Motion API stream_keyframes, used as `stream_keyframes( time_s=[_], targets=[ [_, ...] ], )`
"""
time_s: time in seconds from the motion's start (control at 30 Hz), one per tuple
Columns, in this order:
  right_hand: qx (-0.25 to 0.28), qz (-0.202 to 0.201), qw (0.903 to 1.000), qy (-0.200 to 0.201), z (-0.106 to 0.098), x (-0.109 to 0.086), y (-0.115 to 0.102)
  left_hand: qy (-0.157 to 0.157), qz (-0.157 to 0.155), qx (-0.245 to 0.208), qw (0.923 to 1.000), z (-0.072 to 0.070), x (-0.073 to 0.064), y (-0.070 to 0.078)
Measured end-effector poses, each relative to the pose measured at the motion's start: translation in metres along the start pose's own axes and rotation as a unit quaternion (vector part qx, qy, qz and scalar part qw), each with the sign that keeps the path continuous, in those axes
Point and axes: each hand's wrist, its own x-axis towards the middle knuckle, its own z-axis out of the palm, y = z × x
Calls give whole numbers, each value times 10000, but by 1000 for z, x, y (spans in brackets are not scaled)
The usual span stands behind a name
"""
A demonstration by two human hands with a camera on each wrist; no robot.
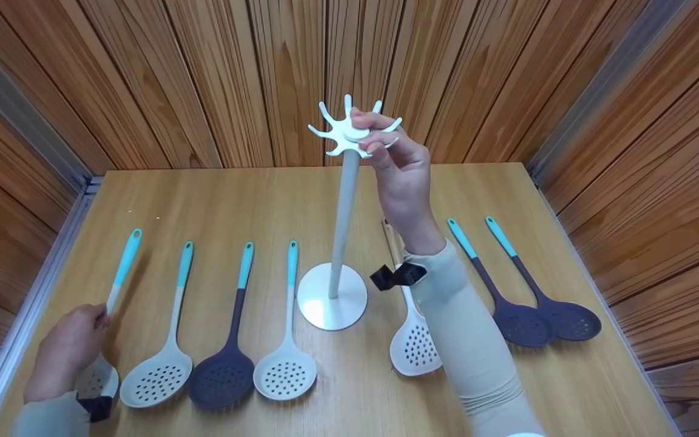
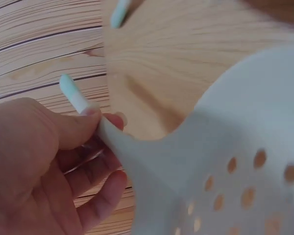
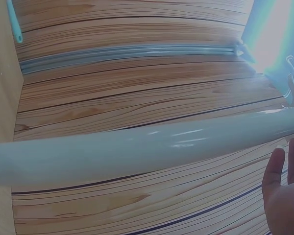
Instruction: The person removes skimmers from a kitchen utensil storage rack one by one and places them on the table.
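At the left end of the table, my left hand (image 1: 69,349) pinches the neck of a white skimmer (image 1: 126,261) with a turquoise handle. In the left wrist view, thumb and fingers close on that neck, and its broad perforated head (image 2: 235,142) fills the right side; the head appears raised off the table. My right hand (image 1: 407,182) grips the hub and hooks at the top of a white utensil stand (image 1: 343,221), whose round base is on the table. The stand's pole (image 3: 152,152) crosses the right wrist view, with some fingertips (image 3: 274,166) at the edge. No utensils hang from its hooks.
Between my left hand and the stand lie a white skimmer (image 1: 156,377), a dark skimmer (image 1: 222,377) and another white skimmer (image 1: 286,371). Right of the stand, a beige-handled skimmer (image 1: 413,349) is partly under my forearm. Two dark skimmers (image 1: 522,326) overlap farther right. Wood-panelled walls (image 1: 289,79) enclose the table.
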Motion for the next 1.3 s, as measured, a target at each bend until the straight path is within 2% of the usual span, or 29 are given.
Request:
stream_keyframes(
  time_s=[0.13, 0.4, 0.47, 0.67, 0.83, 0.93, 1.07, 1.2, 1.3],
  targets=[
    [60, -6, 10000, 31, 2, -1, 0, -156, -199, 98, 9996, 6, 0, -3],
    [170, 31, 9998, 41, 1, -4, 1, 11, -442, 75, 9990, 23, -1, -8],
    [229, 48, 9997, 72, 0, -5, 1, 168, -514, 69, 9985, 28, -1, -7],
    [509, 44, 9978, 415, -1, -9, -3, 940, -618, 54, 9936, 39, -4, -3],
    [802, -89, 9954, 525, 0, -12, -11, 1179, -635, -33, 9910, 45, -7, -4],
    [425, -186, 9977, 486, -1, -16, -15, 1085, -756, -44, 9912, 46, -8, -5],
    [-464, -229, 9981, 348, -8, -27, -19, 834, -988, -26, 9916, 43, -8, -3],
    [-1156, 31, 9931, 184, -22, -47, -21, 739, -1074, -29, 9915, 34, -12, 4],
    [-1778, 288, 9836, 41, -33, -64, -23, 914, -889, 87, 9918, 27, -17, 16]
  ],
)
